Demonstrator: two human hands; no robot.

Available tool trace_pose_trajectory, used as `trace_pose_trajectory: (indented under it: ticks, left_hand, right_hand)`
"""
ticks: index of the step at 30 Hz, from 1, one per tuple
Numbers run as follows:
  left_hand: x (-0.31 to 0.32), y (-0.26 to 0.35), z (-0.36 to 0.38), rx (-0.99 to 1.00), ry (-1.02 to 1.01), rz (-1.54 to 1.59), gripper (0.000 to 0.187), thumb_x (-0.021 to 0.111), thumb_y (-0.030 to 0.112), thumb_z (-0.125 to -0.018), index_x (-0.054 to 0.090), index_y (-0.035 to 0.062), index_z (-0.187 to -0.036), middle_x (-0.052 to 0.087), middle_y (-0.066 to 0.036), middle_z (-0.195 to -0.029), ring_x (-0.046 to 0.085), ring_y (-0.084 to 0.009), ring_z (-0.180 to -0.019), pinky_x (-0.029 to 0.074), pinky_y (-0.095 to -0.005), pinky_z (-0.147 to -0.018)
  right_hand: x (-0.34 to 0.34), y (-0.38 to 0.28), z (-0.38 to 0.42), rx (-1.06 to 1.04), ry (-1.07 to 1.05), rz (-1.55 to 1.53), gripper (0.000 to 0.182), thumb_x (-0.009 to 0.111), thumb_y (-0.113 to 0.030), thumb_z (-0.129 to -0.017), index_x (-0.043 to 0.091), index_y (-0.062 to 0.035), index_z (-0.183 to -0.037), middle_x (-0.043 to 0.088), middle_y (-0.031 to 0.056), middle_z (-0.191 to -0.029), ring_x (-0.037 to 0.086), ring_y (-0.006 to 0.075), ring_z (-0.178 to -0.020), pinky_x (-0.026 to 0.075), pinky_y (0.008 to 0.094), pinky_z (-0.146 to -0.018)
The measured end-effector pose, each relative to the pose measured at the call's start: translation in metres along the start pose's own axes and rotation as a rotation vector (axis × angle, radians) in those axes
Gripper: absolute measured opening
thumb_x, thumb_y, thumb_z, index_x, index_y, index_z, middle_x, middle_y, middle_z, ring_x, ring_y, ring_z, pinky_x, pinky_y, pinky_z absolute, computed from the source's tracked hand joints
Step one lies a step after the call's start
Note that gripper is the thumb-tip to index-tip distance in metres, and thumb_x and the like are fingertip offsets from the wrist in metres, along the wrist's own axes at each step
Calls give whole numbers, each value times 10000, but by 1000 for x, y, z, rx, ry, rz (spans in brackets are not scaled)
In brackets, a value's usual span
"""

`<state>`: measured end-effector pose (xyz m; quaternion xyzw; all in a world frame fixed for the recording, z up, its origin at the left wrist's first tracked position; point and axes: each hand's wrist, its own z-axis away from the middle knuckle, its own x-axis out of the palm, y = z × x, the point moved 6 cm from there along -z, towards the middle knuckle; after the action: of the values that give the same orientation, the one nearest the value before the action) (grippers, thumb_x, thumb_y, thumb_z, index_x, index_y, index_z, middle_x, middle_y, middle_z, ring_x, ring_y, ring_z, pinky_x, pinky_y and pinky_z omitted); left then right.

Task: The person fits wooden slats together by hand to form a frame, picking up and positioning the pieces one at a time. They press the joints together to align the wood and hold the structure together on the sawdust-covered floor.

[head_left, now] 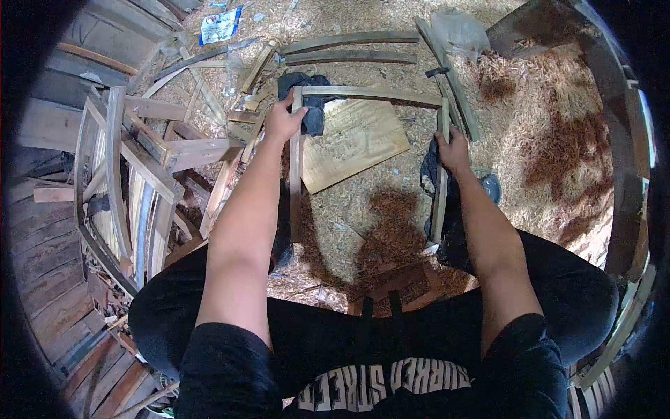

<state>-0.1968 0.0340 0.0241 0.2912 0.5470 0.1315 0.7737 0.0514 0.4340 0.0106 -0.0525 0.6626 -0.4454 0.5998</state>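
Both my hands grip a three-sided wooden frame (373, 92), made of a crosspiece at the far end and two long side pieces running toward me. My left hand (283, 122) is closed around the left side piece near its far corner, thumb on top. On the right side piece, a little below the other corner, my right hand (455, 151) is wrapped with its fingers partly hidden. Under the frame, a flat pale board (356, 143) lies tilted on the ground. A dark cloth (314, 119) shows beside my left hand.
Wood shavings cover the ground. Stacked wooden frames (146, 160) stand at left. Curved wooden strips (349, 45) lie beyond the frame, and a hammer (437, 72) rests on a long strip at right. A clear plastic bag (458, 33) and a blue-white packet (220, 26) lie farther off.
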Motion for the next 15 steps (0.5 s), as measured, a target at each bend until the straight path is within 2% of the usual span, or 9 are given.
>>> trace_pose_trajectory:
  ticks: [4, 6, 8, 13, 15]
  left_hand:
    - [-1, 4, 2, 27, 52, -76, 641, 786, 406, -848, 613, 238, -1442, 736, -262, -1088, 712, -425, -1036, 556, -492, -928]
    - [-1, 5, 3, 2, 78, -110, 604, 783, 388, -856, 653, 151, -1396, 731, -271, -1104, 718, -413, -1049, 551, -458, -916]
    - [-2, 7, 4, 4, 76, -96, 602, 781, 391, -858, 652, 159, -1399, 732, -270, -1102, 716, -413, -1053, 550, -459, -919]
    - [-5, 8, 7, -34, 91, -102, 606, 778, 400, -860, 647, 168, -1405, 732, -275, -1085, 714, -421, -1049, 550, -466, -913]
    - [-5, 7, 7, -23, 92, -66, 596, 769, 407, -844, 655, 217, -1397, 732, -285, -1062, 708, -439, -1036, 548, -505, -939]
  right_hand:
    - [-2, -2, 1, 35, 10, 46, 486, 695, -301, -962, 654, 61, -1284, 681, 325, -1228, 664, 430, -1179, 501, 445, -1034]
    - [-3, -5, 1, 35, 5, 52, 499, 693, -309, -964, 646, 60, -1297, 680, 330, -1223, 665, 429, -1180, 502, 449, -1031]
    - [-2, -6, 1, 135, -84, -18, 522, 687, -320, -966, 629, 58, -1320, 687, 325, -1207, 664, 436, -1176, 505, 459, -1027]
    - [5, 9, -6, 73, 9, 65, 484, 669, -322, -965, 649, 36, -1289, 694, 320, -1181, 658, 473, -1151, 505, 495, -1013]
    - [5, 8, -6, 82, 9, 78, 498, 669, -332, -964, 645, 39, -1295, 693, 320, -1186, 656, 476, -1154, 503, 494, -1017]
